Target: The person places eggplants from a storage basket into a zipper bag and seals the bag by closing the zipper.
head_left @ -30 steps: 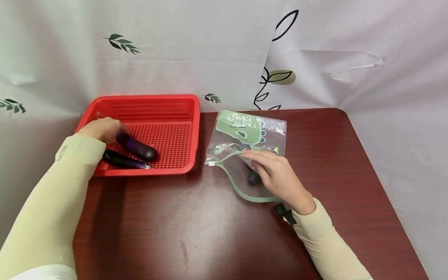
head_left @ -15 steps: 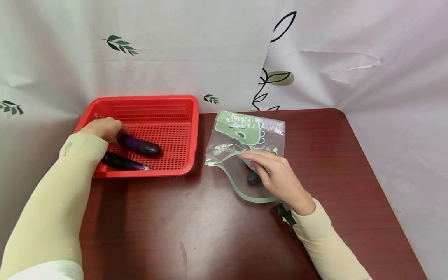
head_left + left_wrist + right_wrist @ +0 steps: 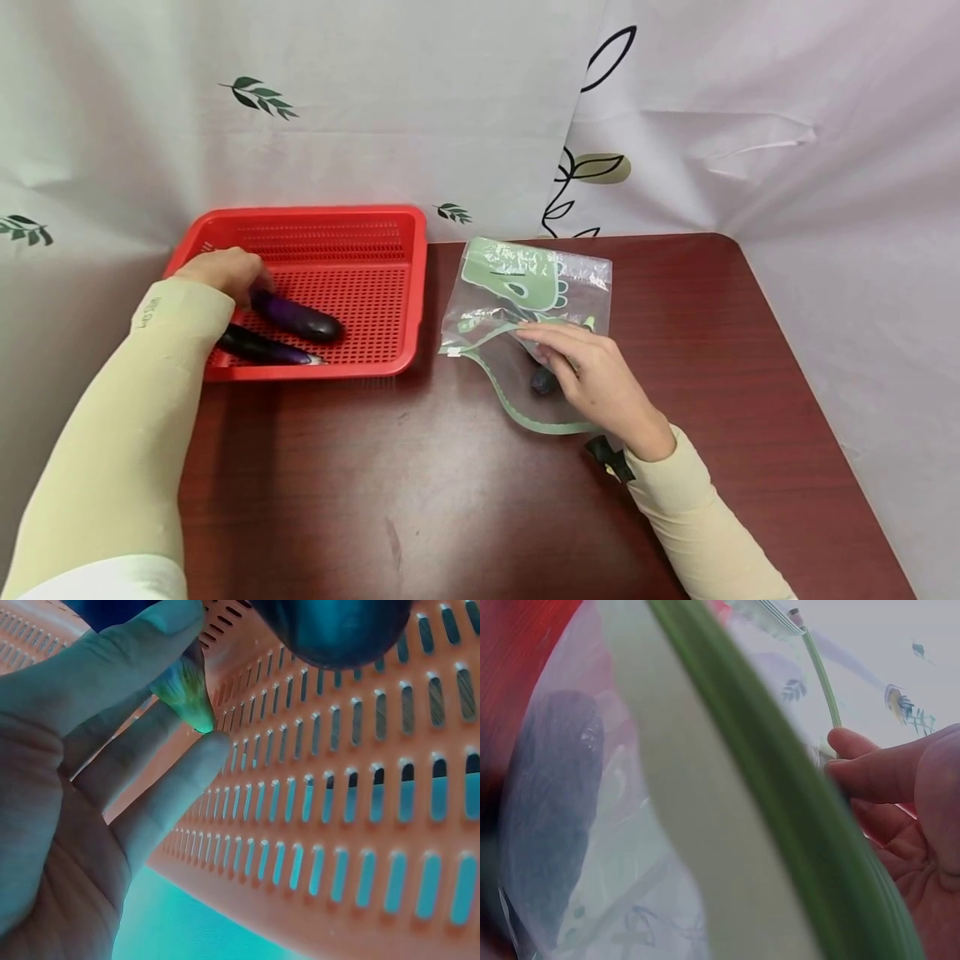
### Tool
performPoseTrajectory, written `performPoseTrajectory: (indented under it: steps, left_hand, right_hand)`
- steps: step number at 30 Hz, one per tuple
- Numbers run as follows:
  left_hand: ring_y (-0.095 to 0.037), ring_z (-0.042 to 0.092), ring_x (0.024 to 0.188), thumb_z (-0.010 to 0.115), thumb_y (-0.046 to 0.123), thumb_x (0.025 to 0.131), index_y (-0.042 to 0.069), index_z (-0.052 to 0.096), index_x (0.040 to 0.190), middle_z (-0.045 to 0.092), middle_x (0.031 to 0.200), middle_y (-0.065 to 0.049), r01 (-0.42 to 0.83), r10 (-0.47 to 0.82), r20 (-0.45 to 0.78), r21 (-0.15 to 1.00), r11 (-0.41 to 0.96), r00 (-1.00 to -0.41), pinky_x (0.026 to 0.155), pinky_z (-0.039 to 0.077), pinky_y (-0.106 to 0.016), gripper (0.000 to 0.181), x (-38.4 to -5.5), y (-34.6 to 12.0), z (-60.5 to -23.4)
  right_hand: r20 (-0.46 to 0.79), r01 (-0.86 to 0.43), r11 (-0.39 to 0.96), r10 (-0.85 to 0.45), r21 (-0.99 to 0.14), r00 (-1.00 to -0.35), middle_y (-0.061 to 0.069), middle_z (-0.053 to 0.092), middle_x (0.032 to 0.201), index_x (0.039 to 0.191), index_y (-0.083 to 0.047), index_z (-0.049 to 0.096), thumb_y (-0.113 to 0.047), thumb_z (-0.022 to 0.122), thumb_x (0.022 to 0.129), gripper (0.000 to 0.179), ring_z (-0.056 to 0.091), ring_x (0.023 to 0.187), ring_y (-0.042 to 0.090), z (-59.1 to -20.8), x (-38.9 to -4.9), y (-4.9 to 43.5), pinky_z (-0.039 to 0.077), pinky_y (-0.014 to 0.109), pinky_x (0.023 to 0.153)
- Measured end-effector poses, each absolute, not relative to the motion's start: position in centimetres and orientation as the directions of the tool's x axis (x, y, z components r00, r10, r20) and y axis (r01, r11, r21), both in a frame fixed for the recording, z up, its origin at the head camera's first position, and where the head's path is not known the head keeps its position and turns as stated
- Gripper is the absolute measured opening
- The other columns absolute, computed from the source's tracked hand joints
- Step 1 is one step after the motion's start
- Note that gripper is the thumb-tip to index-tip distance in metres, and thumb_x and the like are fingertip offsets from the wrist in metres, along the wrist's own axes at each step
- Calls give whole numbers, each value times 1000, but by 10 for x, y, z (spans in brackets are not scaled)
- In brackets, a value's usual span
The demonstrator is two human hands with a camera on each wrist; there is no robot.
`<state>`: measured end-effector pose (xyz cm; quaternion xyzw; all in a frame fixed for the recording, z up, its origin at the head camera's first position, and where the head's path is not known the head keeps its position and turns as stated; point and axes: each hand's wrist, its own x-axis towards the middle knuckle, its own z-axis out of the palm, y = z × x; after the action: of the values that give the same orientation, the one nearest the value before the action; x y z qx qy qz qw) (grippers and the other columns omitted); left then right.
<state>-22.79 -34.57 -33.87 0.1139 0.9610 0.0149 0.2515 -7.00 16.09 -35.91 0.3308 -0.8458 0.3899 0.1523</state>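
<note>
My left hand (image 3: 225,271) reaches into the red plastic basket (image 3: 417,292) and grips a purple eggplant (image 3: 303,321) by its stem end. In the left wrist view, the green stem tip (image 3: 187,694) shows between thumb and fingers. A second eggplant (image 3: 258,345) lies beside it along the basket's front wall. My right hand (image 3: 600,379) pinches the upper lip of a clear zip bag (image 3: 510,275) with a green print, holding its mouth apart. Inside the bag lies a dark, elongated vegetable (image 3: 555,802), largely covered by the hand in the head view.
The bag's white slider (image 3: 453,351) sits at the left end of its green zip strip. A black strap-like piece (image 3: 609,458) is at the right wrist. Behind the brown table (image 3: 450,508) hangs a white leaf-patterned curtain (image 3: 360,100).
The gripped eggplant has shifted slightly to the right with small movements of my left hand in the basket. My right hand and the bag have stayed in place.
</note>
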Motion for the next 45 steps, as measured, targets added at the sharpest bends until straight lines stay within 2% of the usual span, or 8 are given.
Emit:
performPoseTrajectory:
  steps: [2, 5, 12, 23, 36, 45]
  left_hand:
    - [-32, 58, 87, 84, -3, 62, 4, 76, 109, 70, 93, -13, 161, 201, -490, 124, 979, -848, 70, 54, -48, 48, -228, -346, -338]
    - [-31, 59, 86, 85, -4, 61, 3, 76, 108, 70, 92, -12, 171, 212, -488, 127, 977, -847, 70, 55, -49, 48, -228, -347, -336]
    - [-26, 63, 82, 83, -9, 67, 5, 78, 104, 72, 92, -11, 313, 294, -478, 42, 949, -827, 72, 55, -50, 40, -226, -344, -330]
    - [-29, 65, 87, 89, -2, 67, 2, 76, 105, 72, 94, -14, 396, 343, -478, -11, 918, -808, 80, 54, -55, 40, -228, -340, -321]
    - [-31, 66, 87, 88, -1, 68, 2, 77, 104, 72, 95, -16, 429, 385, -409, -16, 903, -827, 77, 54, -55, 38, -218, -344, -315]
    - [-39, 64, 98, 89, 6, 70, 1, 76, 110, 71, 105, -22, 361, 329, -411, 0, 932, -850, 81, 53, -61, 43, -210, -344, -304]
  right_hand:
    - [516, -678, 478, -441, -558, -735, 1, 71, 122, 121, -9, 73, 6, 68, 90, 34, 65, 115, 19, -359, -70, 161, 47, 31, 100]
    - [517, -680, 478, -441, -556, -734, 1, 71, 122, 121, -8, 73, 6, 68, 90, 34, 65, 115, 19, -360, -69, 161, 47, 32, 101]
    - [515, -678, 482, -441, -555, -735, 1, 71, 122, 121, -8, 73, 5, 68, 90, 33, 66, 115, 18, -361, -69, 161, 48, 32, 100]
    - [508, -668, 494, -434, -557, -744, 0, 71, 121, 121, -10, 73, 4, 68, 91, 34, 66, 113, 17, -359, -68, 162, 50, 34, 95]
    - [513, -670, 497, -431, -552, -742, 0, 71, 122, 121, -10, 73, 4, 69, 90, 34, 66, 114, 17, -358, -69, 164, 50, 34, 96]
    - [508, -666, 498, -430, -555, -746, 1, 71, 122, 122, -11, 73, 3, 69, 91, 34, 66, 115, 17, -357, -68, 164, 51, 36, 96]
